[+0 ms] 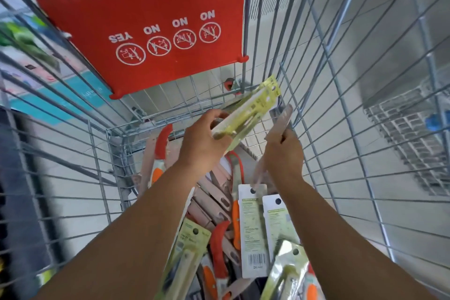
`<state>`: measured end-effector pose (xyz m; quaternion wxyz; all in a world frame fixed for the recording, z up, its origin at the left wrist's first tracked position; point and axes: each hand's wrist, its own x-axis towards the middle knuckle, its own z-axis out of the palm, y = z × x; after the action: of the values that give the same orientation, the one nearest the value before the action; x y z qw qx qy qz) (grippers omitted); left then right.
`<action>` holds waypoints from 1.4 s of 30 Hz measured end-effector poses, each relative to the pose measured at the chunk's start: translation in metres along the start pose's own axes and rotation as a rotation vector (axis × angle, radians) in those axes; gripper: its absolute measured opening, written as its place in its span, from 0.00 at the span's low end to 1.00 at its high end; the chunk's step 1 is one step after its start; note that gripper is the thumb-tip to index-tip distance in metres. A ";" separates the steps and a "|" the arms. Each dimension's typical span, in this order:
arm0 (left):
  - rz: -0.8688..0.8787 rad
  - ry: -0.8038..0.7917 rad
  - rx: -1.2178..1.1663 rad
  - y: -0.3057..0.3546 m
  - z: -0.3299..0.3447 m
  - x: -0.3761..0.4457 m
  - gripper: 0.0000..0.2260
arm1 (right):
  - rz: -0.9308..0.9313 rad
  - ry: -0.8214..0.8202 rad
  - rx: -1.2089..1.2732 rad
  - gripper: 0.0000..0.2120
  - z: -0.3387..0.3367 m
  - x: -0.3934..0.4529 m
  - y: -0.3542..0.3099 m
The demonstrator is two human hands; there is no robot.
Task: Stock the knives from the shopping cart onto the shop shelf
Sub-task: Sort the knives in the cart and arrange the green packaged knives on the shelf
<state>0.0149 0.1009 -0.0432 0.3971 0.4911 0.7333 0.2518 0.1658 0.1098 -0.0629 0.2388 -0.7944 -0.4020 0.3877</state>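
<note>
Your left hand (198, 145) grips a knife in a yellow-green pack (246, 114), held above the shopping cart (323, 114) floor. Your right hand (283, 153) pinches a pale pink knife (280, 120) just beside the cart's right wire wall. Below both arms, the remaining knives (233, 234) lie heaped in the cart. The red seat flap (146, 24) hangs beyond the hands.

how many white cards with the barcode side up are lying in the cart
2. One white card lies in the cart's middle, its barcode near the lower end. The second white card lies right beside it, partly covered by a green pack. More may be hidden in the pile.
</note>
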 end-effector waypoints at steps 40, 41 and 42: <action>-0.450 0.167 0.419 -0.090 -0.008 -0.092 0.21 | -0.474 -0.596 -0.492 0.04 0.054 -0.086 0.014; -0.444 0.158 0.410 -0.087 -0.006 -0.094 0.22 | -0.454 -0.583 -0.502 0.04 0.055 -0.087 0.015; -0.441 0.151 0.410 -0.085 -0.003 -0.095 0.22 | -0.430 -0.557 -0.507 0.05 0.057 -0.086 0.017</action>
<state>-0.0127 -0.0197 -0.0740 0.2793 0.3698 0.8852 0.0420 0.0953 0.0331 -0.0710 -0.0064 -0.5911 -0.6899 0.4178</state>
